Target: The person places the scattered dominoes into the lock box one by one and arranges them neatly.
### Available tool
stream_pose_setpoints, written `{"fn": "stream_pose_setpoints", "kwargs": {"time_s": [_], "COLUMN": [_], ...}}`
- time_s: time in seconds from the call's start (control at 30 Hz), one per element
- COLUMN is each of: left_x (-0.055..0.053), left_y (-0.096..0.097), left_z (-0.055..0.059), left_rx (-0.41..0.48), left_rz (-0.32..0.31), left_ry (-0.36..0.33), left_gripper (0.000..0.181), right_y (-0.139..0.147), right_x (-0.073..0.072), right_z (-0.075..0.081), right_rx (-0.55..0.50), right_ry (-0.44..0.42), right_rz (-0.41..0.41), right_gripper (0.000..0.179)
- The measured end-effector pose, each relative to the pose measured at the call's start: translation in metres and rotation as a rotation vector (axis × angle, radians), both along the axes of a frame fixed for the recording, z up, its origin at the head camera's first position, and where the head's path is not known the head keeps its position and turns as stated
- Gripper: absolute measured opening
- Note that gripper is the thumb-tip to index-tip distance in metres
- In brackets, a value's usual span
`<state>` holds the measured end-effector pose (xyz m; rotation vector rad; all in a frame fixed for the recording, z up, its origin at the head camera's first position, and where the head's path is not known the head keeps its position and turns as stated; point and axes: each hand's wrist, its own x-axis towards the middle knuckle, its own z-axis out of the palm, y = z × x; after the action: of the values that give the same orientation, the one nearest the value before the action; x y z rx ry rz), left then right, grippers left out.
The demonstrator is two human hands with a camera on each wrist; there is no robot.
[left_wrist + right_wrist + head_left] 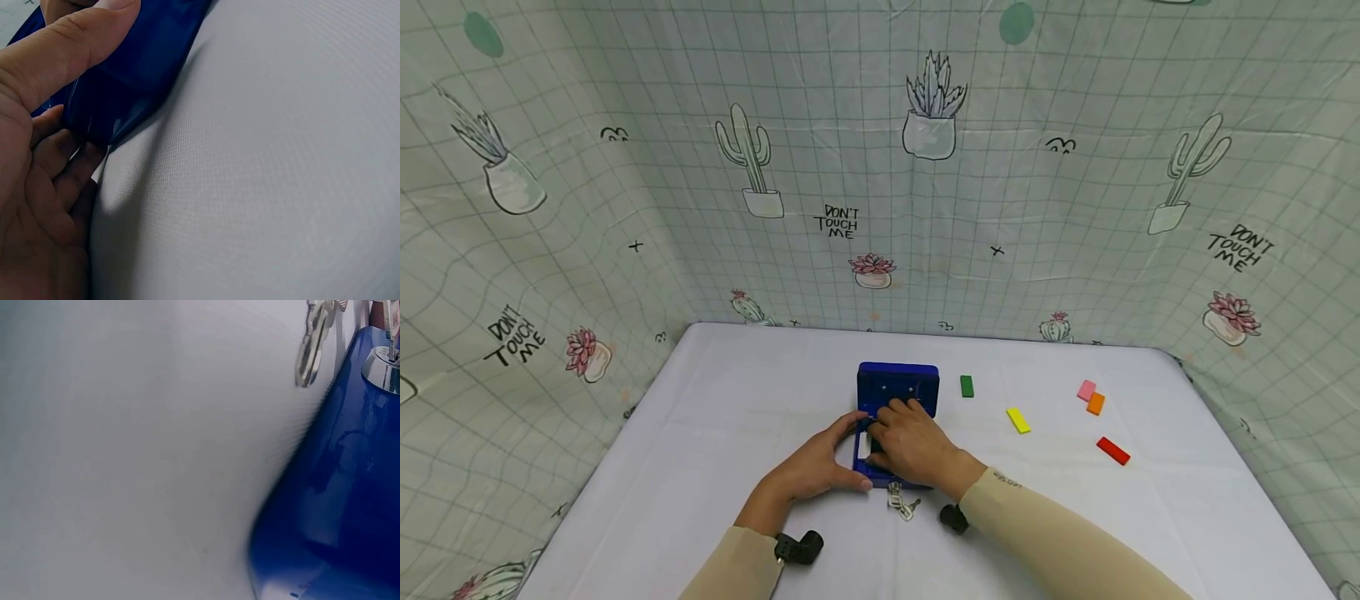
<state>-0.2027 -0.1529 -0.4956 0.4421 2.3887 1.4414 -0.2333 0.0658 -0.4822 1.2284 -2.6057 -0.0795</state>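
On the table (760, 375), the box (350, 500), lid (897, 385) raised, is gripped at its left side by the left hand (812, 469), presumably so that it is kept steady while the right hand (913, 442) is held inside. Keys (898, 501) are seen at its front. The right fingertips are hidden; whether anything is pinched cannot be told
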Motion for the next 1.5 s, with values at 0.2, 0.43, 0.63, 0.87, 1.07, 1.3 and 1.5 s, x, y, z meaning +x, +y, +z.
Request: {"fn": "stream_pose_setpoints", "kwargs": {"time_s": [0.2, 0.43, 0.63, 0.87, 1.07, 1.3, 1.5], "left_x": [-0.001, -0.001, -0.001, -0.001, 0.001, 0.001, 0.001], "left_y": [0.000, 0.000, 0.000, 0.000, 0.000, 0.003, 0.003], "left_z": [0.000, -0.001, -0.001, -0.001, -0.001, -0.002, -0.002], "left_rx": [0.016, 0.027, 0.018, 0.012, 0.007, 0.013, 0.006], "left_rz": [0.002, 0.001, 0.006, 0.006, 0.017, 0.037, 0.044], "left_ry": [-0.009, -0.002, -0.002, -0.009, -0.008, -0.017, -0.011], "left_gripper": [0.108, 0.108, 0.108, 0.108, 0.109, 0.110, 0.110], "right_y": [0.001, 0.004, 0.007, 0.021, 0.041, 0.071, 0.100], "right_x": [0.000, 0.001, 0.001, 0.003, 0.004, 0.001, -0.008], "right_z": [-0.001, -0.002, 0.000, 0.002, 0.007, 0.010, 0.006], "right_rx": [-0.015, -0.050, -0.089, -0.099, -0.115, -0.137, -0.164], "right_ry": [-0.009, 0.014, 0.041, 0.049, 0.098, 0.118, 0.176], "right_rz": [-0.011, -0.025, -0.021, -0.014, 0.022, 0.035, 0.049], "right_gripper": [0.050, 0.054, 0.052, 0.045, 0.038, 0.032, 0.030]}}
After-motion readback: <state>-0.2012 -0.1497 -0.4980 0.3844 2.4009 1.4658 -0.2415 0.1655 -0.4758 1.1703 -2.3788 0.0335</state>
